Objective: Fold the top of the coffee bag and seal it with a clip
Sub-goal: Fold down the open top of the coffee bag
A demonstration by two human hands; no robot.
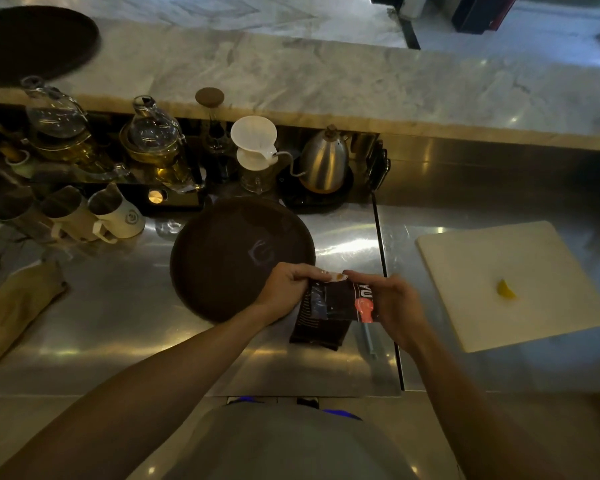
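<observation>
Coffee bag (326,306): dark, soft foil-looking pouch, standing on the steel desk (118,306) right beside the round brown tray (222,244). Left hand (284,289) pinching the top left corner, right hand (392,306) gripping the top right edge, both clenched on the bag's upper rim. Pink-orange thing (364,308) against the bag near the right hand, possibly the clip, too blurry to be sure. Probably light and crinkly, slippery surface, likely to spring back unless creased firmly. Best held at both top corners, then rolled down tight. Could tip, bottom looks narrow. Further back: glass teapots (153,143) with yellowish liquid, white dripper (253,136) on a glass server, contents unclear, steel kettle (323,161). Lemon wedge (506,289) on the white cutting board (499,306).
</observation>
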